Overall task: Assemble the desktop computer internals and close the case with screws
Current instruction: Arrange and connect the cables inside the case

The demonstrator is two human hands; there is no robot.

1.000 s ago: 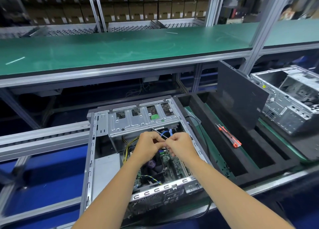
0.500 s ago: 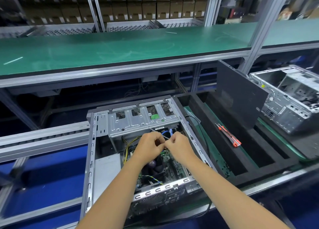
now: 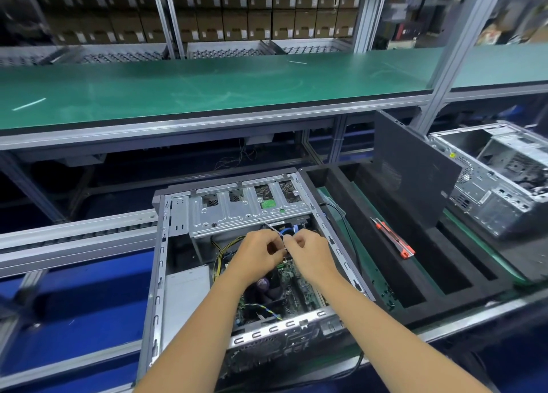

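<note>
Inside open case (image 3: 160, 259), motherboard (image 3: 292, 292), hands pinching tie (image 3: 274, 231)

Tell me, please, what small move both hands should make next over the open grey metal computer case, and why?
Probably pull the thin pale cable tie snug. The left hand and right hand both pinch it above the green motherboard, beside the blue cable; the grey metal computer case lies open.

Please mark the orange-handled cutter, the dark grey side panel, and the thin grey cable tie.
Orange-handled cutter (image 3: 394, 240): head view, mid-handle, lying on black foam.
Dark grey side panel (image 3: 415, 170): head view, centre of its face.
Thin grey cable tie (image 3: 271, 226): head view, free tail above both hands.
</note>
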